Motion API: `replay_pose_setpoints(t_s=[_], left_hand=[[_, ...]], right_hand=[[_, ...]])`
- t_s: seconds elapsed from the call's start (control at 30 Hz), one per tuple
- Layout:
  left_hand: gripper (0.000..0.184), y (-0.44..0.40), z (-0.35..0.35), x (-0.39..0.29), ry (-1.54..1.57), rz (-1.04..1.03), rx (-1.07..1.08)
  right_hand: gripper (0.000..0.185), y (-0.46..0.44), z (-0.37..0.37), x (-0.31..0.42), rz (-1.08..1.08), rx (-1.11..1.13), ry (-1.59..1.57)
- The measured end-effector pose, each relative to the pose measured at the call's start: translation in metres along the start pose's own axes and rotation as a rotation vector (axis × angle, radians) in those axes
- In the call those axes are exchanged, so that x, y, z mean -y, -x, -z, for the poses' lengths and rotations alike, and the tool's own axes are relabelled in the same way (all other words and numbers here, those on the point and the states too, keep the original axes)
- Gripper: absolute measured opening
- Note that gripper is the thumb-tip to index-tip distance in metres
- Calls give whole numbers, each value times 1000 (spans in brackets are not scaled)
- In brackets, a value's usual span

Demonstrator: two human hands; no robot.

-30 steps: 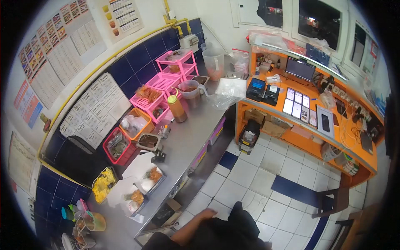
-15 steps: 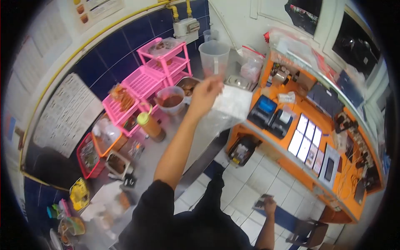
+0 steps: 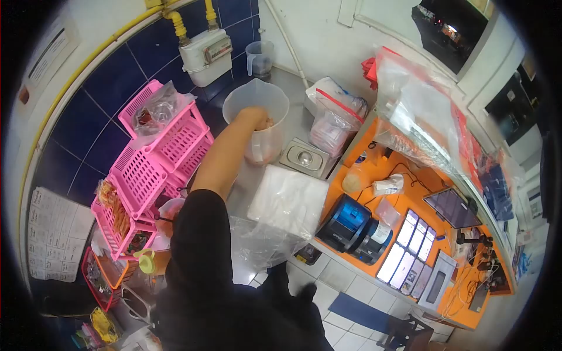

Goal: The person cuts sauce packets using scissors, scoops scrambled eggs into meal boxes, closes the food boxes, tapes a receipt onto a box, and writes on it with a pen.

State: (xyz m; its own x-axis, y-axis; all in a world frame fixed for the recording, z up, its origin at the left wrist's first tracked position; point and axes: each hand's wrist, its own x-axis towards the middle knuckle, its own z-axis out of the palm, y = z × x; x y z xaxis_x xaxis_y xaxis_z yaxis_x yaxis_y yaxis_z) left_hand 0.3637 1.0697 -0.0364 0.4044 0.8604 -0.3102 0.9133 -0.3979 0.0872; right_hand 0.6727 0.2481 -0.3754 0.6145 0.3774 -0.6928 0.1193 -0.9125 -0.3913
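My left hand reaches into the mouth of a tall translucent plastic jug, its fingers curled and partly hidden by the rim. Whatever those fingers hold, if anything, I cannot make out. The jug has something reddish low inside. Beside its base sits a steel container with a lid. Nearer to me lies a stack of white sheets with clear plastic spread at its edge. My right hand is out of view.
Pink stacked baskets and a yellow-capped squeeze bottle stand left of my arm. A smaller jug is at the back. To the right, an orange desk carries a blue-black printer and several lit screens.
My left hand has moved from in front of the jug into its mouth. My right hand, which held a phone-like object, has left the view. The camera has moved closer to the jug.
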Motion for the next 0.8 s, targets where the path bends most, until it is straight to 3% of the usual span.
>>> replay_pose_setpoints(t_s=[0.13,0.23,0.27,0.37,0.47,0.53,0.57,0.6,0.63,0.67,0.7,0.8], left_hand=[[27,-8,-34,7,105,-107,-262],[23,-17,-7,19,-83,-22,-203],[21,-7,11,23,-189,49,-134],[16,101,67,-14,-182,162,-444],[20,210,53,-25,237,212,-660],[21,297,11,-53,451,263,-847],[22,333,-22,-61,535,290,-853],[22,370,-58,-77,682,308,-920],[22,401,-109,-76,744,366,-836],[22,433,-154,-88,885,438,-834],[21,463,-205,-92,990,621,-679],[20,543,-340,-96,1001,934,-582]], right_hand=[[17,-19,6,27,35,13,20],[14,-35,12,29,86,54,90],[13,-45,15,27,116,77,134],[11,-80,26,16,276,163,338],[8,-158,32,-1,703,251,778],[7,-224,18,8,1272,156,1136],[8,-217,31,58,1438,333,973],[11,-219,29,92,1655,396,607],[19,-252,15,101,1742,389,857],[20,-251,8,134,1821,486,882],[16,-270,-7,140,1287,661,765],[20,-150,-6,258,1077,738,634]])
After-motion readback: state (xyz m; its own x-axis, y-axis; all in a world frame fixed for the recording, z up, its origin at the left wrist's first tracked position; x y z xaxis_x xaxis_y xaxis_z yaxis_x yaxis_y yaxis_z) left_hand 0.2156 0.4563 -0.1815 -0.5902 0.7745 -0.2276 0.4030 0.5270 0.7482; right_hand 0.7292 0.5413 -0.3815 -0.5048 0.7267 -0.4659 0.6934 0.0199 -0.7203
